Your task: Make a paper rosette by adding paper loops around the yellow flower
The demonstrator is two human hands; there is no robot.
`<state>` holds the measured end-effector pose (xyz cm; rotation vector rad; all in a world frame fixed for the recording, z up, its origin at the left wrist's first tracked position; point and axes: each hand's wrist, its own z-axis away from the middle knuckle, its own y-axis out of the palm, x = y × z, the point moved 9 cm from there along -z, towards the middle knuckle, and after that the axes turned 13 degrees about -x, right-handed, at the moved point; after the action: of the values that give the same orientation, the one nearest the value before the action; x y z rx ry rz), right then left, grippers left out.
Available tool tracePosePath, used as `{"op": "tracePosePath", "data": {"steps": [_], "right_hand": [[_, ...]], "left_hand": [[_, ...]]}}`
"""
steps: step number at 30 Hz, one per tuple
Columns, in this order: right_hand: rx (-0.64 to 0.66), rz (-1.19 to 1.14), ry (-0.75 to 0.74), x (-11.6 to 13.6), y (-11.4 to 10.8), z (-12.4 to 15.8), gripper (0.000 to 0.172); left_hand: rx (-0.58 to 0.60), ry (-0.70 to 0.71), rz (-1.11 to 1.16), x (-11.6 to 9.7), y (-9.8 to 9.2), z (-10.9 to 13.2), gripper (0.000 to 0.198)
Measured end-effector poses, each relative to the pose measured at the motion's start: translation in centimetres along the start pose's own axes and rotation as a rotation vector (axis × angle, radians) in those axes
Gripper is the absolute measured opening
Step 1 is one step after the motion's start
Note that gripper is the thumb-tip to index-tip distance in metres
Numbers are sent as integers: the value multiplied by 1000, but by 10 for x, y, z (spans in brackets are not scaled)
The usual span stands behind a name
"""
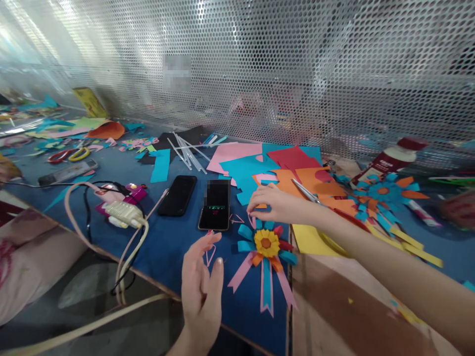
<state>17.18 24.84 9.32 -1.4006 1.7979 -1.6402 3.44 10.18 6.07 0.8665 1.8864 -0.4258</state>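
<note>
My left hand (202,291) is at the table's front edge, thumb and fingers apart. A thin pink paper loop (210,255) shows in the gap between them; whether it touches the fingers I cannot tell. Farther right, my right hand (269,202) reaches in with its fingertips closed on another small pink paper loop (252,219). Just below that hand lies a paper flower rosette (267,243) with a yellow and orange centre, blue, red and orange looped petals, and pink and blue ribbon tails. One more pink loop (236,218) lies left of the right fingertips.
Two phones, a dark one (178,196) and a lit one (215,205), lie mid-table. A power strip (124,211) with cables is at left. Coloured paper (241,165), scissors (306,192), glue sticks (189,152), a bottle (389,158) and a blue rosette (384,192) lie around. Perforated metal (237,64) stands behind.
</note>
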Motion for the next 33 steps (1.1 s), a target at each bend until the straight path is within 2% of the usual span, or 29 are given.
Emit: {"op": "tracePosePath", "data": {"steps": [7, 17, 23, 28, 33], "right_hand": [[-55, 128, -128, 11, 6, 5, 17], [-57, 292, -245, 24, 9, 16, 19], [-29, 306, -247, 27, 13, 14, 19], [27, 263, -225, 27, 18, 15, 18], [-9, 152, -111, 22, 8, 2, 21]], "left_hand": [[122, -27, -79, 1, 5, 1, 29], [168, -35, -60, 4, 8, 2, 32], [142, -24, -79, 2, 7, 1, 29], [165, -39, -90, 5, 9, 1, 30], [102, -61, -70, 7, 2, 1, 29]]}}
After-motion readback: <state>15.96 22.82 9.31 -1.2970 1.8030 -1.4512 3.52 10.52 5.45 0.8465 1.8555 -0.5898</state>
